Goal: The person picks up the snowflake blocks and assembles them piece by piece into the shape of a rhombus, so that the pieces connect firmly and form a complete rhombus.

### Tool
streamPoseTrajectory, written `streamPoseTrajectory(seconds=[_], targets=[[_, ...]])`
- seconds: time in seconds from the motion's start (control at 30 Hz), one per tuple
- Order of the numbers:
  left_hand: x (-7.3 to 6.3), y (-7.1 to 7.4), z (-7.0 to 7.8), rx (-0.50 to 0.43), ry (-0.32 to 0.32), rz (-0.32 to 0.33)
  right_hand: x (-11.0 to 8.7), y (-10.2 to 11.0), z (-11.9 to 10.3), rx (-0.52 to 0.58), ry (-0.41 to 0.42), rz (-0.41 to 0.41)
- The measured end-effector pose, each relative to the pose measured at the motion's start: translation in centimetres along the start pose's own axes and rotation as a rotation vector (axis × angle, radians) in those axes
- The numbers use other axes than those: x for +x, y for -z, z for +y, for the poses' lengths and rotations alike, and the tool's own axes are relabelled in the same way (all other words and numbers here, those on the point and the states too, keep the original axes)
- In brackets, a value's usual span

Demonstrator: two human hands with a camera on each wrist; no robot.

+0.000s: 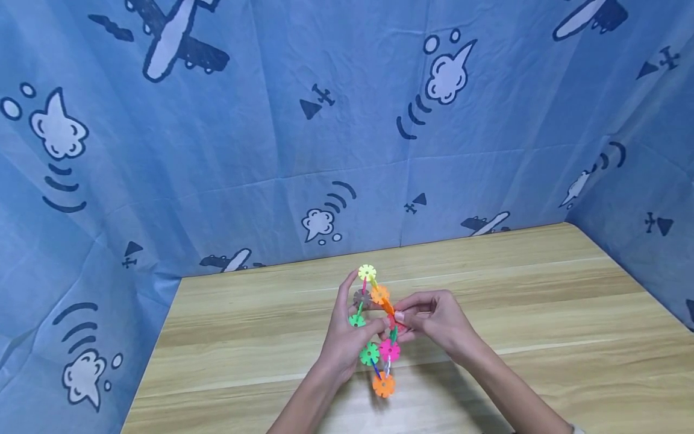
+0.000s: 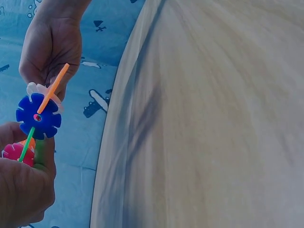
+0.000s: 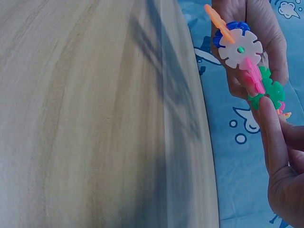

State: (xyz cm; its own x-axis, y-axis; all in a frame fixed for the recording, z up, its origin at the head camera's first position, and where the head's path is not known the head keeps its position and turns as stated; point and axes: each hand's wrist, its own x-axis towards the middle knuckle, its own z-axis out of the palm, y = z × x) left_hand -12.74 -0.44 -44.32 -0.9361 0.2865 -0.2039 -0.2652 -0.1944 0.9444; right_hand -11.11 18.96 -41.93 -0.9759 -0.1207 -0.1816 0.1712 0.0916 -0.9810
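Observation:
A loop of joined snowflake discs is held in the air above the table. In the head view its yellow disc [image 1: 367, 272] is at the top and an orange disc [image 1: 384, 384] at the bottom, with green and pink discs between. My left hand [image 1: 343, 346] grips the loop from the left, thumb across its middle. From the right, my right hand [image 1: 441, 322] pinches a red disc [image 1: 397, 324], partly hidden by fingers. A blue disc [image 2: 38, 116] faces the left wrist view; a white disc [image 3: 241, 50] and a green disc [image 3: 271, 92] show in the right wrist view.
Beneath the hands lies a wood-grain table [image 1: 244, 349]. A blue curtain [image 1: 347, 138] printed with planes and clouds stands along its back and both sides. Shadows of the arms fall across the tabletop.

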Motion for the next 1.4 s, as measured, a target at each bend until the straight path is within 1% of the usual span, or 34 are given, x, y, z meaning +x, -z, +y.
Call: streamPoseTrajectory(seconds=[0.17,0.3,0.43,0.6,0.73,0.83,0.9,1.0,1.17,1.27,1.33,1.4], targets=[[0.1,0.1,-0.4,0.025,-0.004,-0.003,0.1,-0.1,0.4,0.01,-0.014,0.002],[0.2,0.2,-0.5,0.039,0.001,-0.01,0.3,-0.1,0.7,0.013,-0.021,0.002],[0.4,0.3,-0.4,0.017,0.008,-0.034,0.5,0.2,0.8,-0.03,-0.021,0.006],[1.2,0.5,-0.5,-0.032,0.014,-0.093,1.1,0.6,0.8,-0.099,-0.02,0.031],[1.8,0.8,-0.7,-0.061,0.048,-0.118,1.8,1.1,1.0,-0.092,-0.022,0.042],[2.0,0.9,-0.9,-0.05,0.086,-0.109,2.2,1.4,1.3,-0.082,-0.021,0.036],[2.1,1.0,-1.0,-0.011,0.097,-0.101,2.4,1.4,1.6,-0.082,-0.03,0.038],[2.3,1.1,-1.1,0.077,0.097,-0.085,2.7,1.6,1.9,-0.084,-0.052,0.047],[2.8,1.2,-1.0,0.297,0.072,-0.04,3.1,1.9,2.4,-0.074,-0.083,0.047],[3.0,1.2,-0.8,0.406,0.055,-0.031,3.3,2.1,2.7,-0.063,-0.098,0.049],[3.0,1.3,-0.7,0.457,0.046,-0.035,3.4,2.2,2.9,-0.071,-0.103,0.051],[3.1,1.4,-0.7,0.485,0.039,-0.042,3.5,2.2,3.2,-0.083,-0.103,0.049]])
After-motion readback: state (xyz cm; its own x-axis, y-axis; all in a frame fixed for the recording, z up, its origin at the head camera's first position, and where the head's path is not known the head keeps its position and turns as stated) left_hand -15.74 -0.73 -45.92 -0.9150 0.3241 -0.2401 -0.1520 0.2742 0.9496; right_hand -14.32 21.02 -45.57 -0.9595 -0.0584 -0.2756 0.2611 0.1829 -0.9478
